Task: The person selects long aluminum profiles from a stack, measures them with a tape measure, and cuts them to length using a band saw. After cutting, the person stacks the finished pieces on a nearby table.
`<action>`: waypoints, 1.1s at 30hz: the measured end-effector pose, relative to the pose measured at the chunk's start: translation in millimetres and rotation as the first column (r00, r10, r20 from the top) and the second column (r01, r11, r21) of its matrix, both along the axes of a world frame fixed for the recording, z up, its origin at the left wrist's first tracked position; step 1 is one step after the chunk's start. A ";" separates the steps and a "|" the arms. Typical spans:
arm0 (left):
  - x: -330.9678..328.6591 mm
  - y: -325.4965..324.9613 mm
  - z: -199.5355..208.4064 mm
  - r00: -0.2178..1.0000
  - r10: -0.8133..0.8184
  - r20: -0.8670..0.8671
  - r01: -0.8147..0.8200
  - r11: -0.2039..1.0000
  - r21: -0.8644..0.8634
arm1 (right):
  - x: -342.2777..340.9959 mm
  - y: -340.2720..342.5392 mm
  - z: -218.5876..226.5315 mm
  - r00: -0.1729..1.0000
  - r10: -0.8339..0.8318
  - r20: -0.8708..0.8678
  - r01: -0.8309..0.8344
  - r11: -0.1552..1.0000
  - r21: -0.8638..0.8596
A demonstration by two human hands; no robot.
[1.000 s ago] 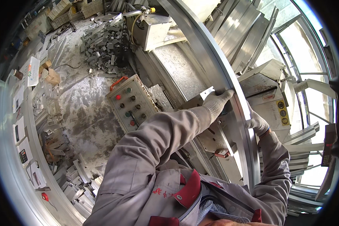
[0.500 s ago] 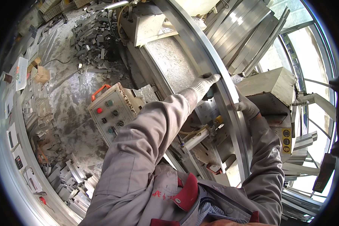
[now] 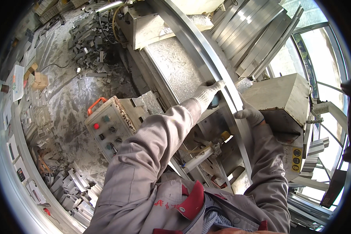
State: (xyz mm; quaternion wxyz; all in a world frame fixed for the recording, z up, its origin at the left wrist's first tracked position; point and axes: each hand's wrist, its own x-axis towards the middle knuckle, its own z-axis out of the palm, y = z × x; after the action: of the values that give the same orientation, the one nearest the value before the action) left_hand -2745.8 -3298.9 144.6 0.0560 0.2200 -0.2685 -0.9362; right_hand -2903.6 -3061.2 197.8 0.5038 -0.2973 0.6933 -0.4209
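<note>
Profile (image 3: pixel 200 43), long and silver, is set slantwise above the machine bed (image 3: pixel 174 60), its right edge pinched between thumb and partly hidden fingers of the right hand (image 3: pixel 250 114), the forearm raised steeply. By the left hand (image 3: pixel 208 93), farther forward on an outstretched arm, back upward, the opposite edge is touched, but whether its bunched fingers are wrapped round it cannot be told. A control box (image 3: pixel 107 126) is seen to the left.

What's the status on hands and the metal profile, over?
Left hand on long metal profile; right hand at its right edge, both gloved. Profile extends beyond both hands. Boxy housing close beside right hand.
</note>
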 end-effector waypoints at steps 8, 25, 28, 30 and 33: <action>2.9 0.0 -27.8 0.997 -0.035 0.073 0.044 0.991 -0.123 | 2.0 -1.4 -34.6 0.964 -0.104 0.244 0.101 0.995 0.022; -15.6 6.5 -36.5 0.957 -0.003 0.290 0.067 0.975 -0.211 | 66.7 -15.4 13.1 0.860 -0.242 -0.450 0.301 0.951 0.063; -16.2 4.9 -37.6 0.978 -0.002 0.210 0.044 0.980 -0.195 | 92.8 -19.6 13.0 0.635 -0.118 -0.764 0.315 0.942 0.115; -15.9 3.9 -37.7 0.978 -0.010 0.210 0.051 0.980 -0.194 | 99.7 -24.9 13.9 0.539 -0.137 -0.831 0.282 0.959 0.025; -13.5 3.9 -34.9 0.970 -0.019 0.244 0.076 0.970 -0.229 | 101.5 -26.8 14.4 0.476 -0.141 -0.868 0.240 0.970 -0.026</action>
State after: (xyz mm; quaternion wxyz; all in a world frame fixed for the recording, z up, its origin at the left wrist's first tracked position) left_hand -2759.3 -3295.0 109.7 0.0264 0.3168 -0.3883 -0.8650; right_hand -2802.1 -3088.1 212.2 0.0536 -0.3631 0.9003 -0.2340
